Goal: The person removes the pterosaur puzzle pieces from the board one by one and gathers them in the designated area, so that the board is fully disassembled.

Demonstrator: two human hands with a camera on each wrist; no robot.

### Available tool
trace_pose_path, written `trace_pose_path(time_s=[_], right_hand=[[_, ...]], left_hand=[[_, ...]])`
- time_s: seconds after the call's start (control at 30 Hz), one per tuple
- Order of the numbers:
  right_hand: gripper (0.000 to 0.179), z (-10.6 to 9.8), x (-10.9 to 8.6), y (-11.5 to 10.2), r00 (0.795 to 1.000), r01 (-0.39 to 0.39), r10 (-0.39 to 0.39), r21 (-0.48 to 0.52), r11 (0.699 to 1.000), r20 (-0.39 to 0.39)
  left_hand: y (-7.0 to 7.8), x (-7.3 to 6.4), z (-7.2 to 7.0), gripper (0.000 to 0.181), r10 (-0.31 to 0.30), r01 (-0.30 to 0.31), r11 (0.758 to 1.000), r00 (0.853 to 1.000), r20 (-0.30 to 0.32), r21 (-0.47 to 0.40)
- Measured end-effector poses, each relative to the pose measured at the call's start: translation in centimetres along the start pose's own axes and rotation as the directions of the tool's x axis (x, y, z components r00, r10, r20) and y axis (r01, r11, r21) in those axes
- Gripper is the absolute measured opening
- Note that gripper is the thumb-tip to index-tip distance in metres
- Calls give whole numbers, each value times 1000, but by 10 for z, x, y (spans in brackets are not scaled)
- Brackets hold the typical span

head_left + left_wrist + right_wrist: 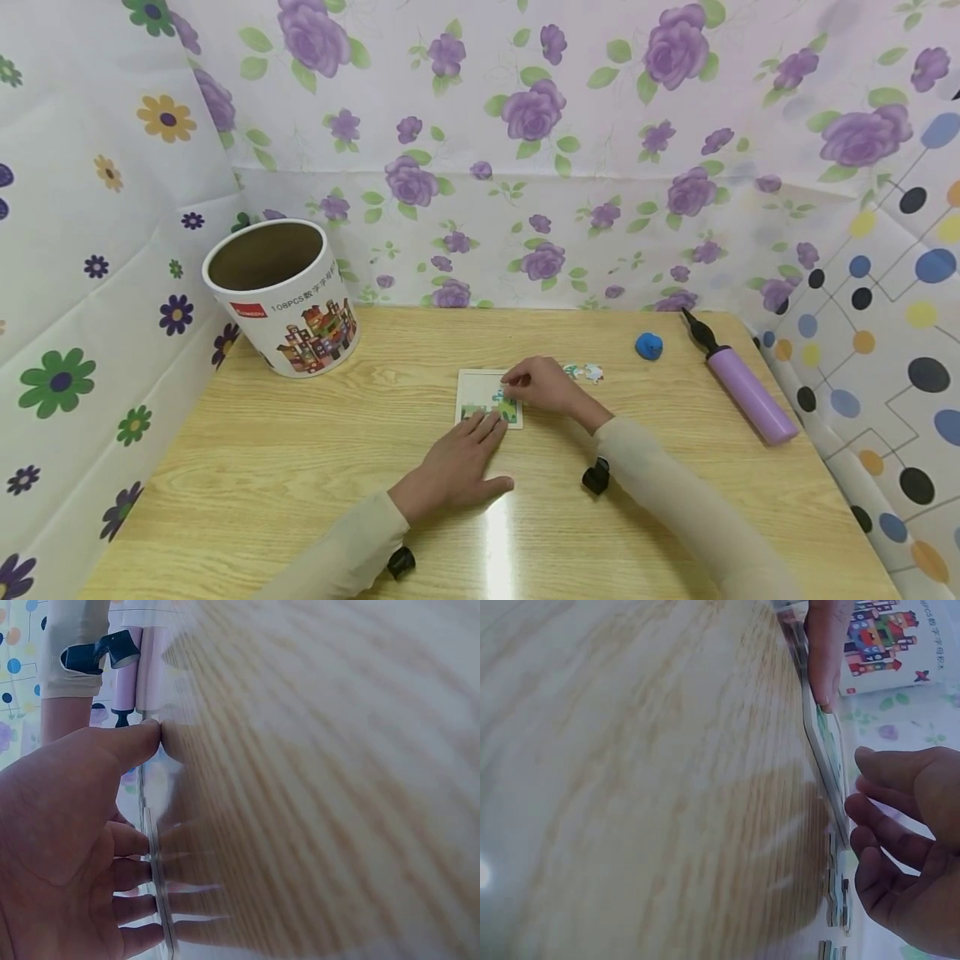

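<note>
A small square jigsaw tray (474, 383) lies on the table, with a few green and blue pieces along its lower and right part. My left hand (468, 462) lies palm down with straight fingers, its fingertips resting on the tray's near edge and pieces; the thumb points out to the right. At the tray's right side is my right hand (551, 385), its fingers bent and fingertips just over a bluish puzzle piece (498, 395). In the right wrist view, no piece shows between the right thumb and fingers (885, 825). Loose puzzle pieces (592, 372) lie beyond the right hand.
A large white printed bucket (281, 325) stands at the back left. Toward the back right are a small blue object (648, 346) and a purple hand pump (750, 392) with a black nozzle. Flowered cloth (480, 167) hangs behind the wooden table (300, 467).
</note>
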State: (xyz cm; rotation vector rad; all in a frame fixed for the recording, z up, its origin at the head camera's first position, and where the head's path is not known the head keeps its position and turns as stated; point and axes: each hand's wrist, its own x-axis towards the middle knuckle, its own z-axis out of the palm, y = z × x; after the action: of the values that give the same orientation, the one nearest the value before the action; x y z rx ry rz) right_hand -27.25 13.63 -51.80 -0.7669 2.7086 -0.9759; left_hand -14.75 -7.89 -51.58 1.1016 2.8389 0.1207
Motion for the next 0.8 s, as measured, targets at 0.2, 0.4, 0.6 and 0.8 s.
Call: trace_pose_path(time_s=[0.2, 0.4, 0.6, 0.8], right_hand=[[14, 4, 4, -5, 999, 26, -24, -72, 997, 34], [8, 5, 3, -11, 999, 2, 1, -75, 997, 36], [5, 5, 2, -11, 1000, -22, 22, 0, 1000, 7], [5, 5, 1, -12, 999, -37, 37, 71, 997, -3]], left_hand=[[-1, 1, 0, 86, 1, -1, 1000, 1000, -1, -7], [-1, 3, -1, 86, 8, -8, 1000, 1000, -5, 1], [-1, 3, -2, 86, 10, -10, 1000, 1000, 3, 8], [0, 3, -4, 86, 4, -4, 1000, 1000, 10, 9]])
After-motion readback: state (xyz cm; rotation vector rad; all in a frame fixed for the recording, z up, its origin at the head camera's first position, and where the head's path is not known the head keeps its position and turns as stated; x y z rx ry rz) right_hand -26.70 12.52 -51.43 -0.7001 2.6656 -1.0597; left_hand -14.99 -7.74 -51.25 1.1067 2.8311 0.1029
